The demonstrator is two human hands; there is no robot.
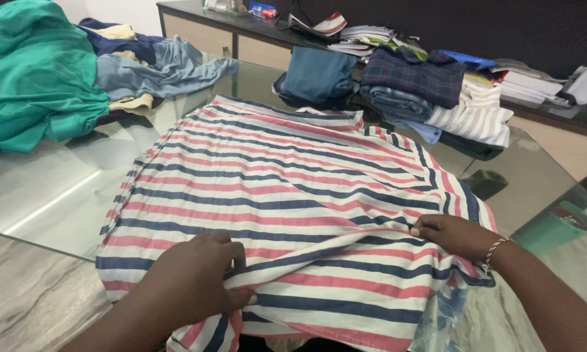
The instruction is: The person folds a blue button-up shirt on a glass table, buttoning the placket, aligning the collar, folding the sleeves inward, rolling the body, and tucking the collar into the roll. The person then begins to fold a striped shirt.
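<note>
Both hands work at the near edge of a striped shirt [287,195] spread over a glass table [52,189]. At the near left, the left hand [192,280] is closed on a gathered fold of the cloth, fingers curled over it and the thumb pinching underneath. At the near right, the right hand [453,234] — a thin bracelet [495,251] on its wrist — pinches the same fold further along, fingertips together on the fabric. Between the two hands the fold runs as a raised ridge across the shirt. This garment, banded in white, pink and navy, covers the middle of the table and hangs over its near edge, where its hem droops out of view. On the far left lies a rumpled teal cloth [36,78], and just beside it, to the right, a loose heap of blue and cream clothes [150,65]. On the far right sits a stack of folded garments [430,98] — a dark plaid piece on top, a white striped one at its right side, a plain blue one at its left. Beyond them a dark counter [195,10] holds scattered papers [371,36]. Below the table's right end stands a green bin [557,225] on the marble floor [26,300].
</note>
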